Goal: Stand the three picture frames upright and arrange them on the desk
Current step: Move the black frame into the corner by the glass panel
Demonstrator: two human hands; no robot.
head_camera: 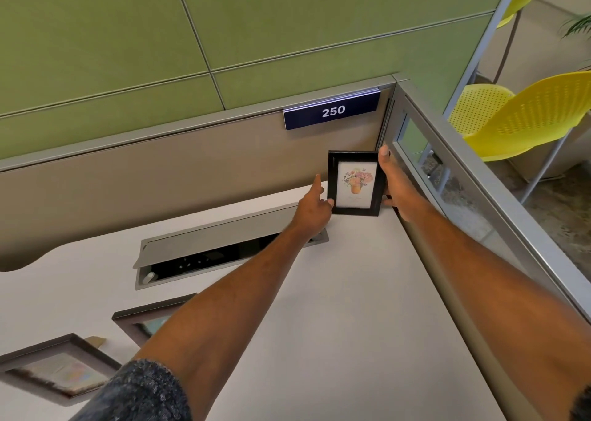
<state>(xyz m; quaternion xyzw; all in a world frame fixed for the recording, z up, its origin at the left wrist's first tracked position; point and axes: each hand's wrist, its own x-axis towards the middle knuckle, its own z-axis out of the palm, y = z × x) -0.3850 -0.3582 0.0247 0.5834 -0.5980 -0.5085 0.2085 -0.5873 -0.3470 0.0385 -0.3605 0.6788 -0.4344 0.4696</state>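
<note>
A small black picture frame (354,182) with a flower print stands upright in the desk's far right corner. My right hand (395,183) grips its right edge, thumb up by the top corner. My left hand (311,207) touches the lower left edge with the thumb, index finger stretched out. Two brown wooden frames lie flat on the white desk (335,324) at the lower left: one (56,368) near the front edge, the other (144,321) partly hidden behind my left forearm.
An open grey cable tray (204,254) with sockets is set into the desk behind the flat frames. A tan partition with a blue "250" sign (332,111) backs the desk; a glass-topped divider (447,177) bounds the right side. Yellow chairs (524,116) stand beyond.
</note>
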